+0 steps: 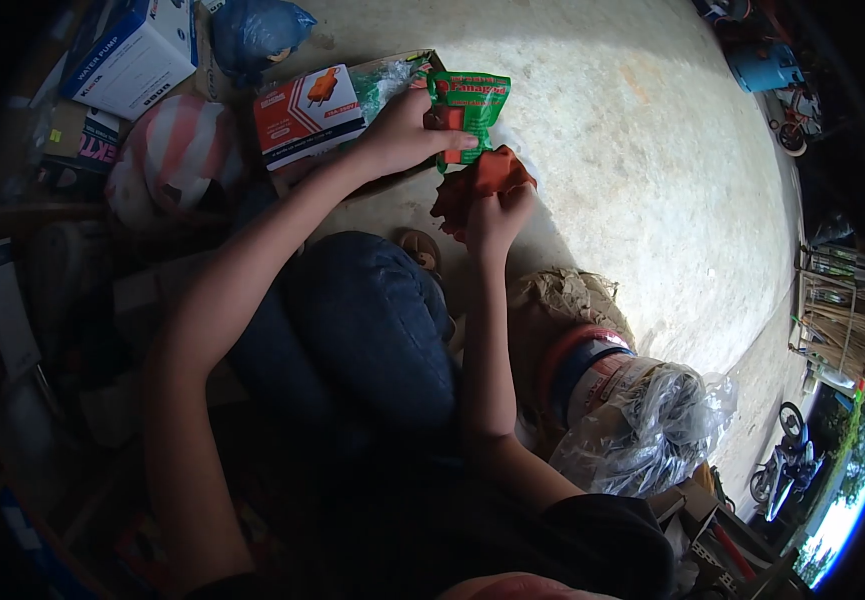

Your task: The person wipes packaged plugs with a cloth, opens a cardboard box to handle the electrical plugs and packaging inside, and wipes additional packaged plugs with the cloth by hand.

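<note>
1. In the head view, a big gray floor [673, 190] is partly bright with sun and partly in shade.
2. The green packet [484, 105] is up in front of the person, above the floor. It is our landmark.
3. The left hand [405, 137] is closed on the green packet, with the thumb on its front.
4. The right hand [501, 222] pinches a rusty red cloth [481, 184], just below the green packet. I can't tell if cloth and packet touch.
5. Left of the green packet sits a white and orange box [298, 125]. Farther left is a striped bag [175, 150].
6. Well below the packet are knees in blue jeans [368, 310].
</note>
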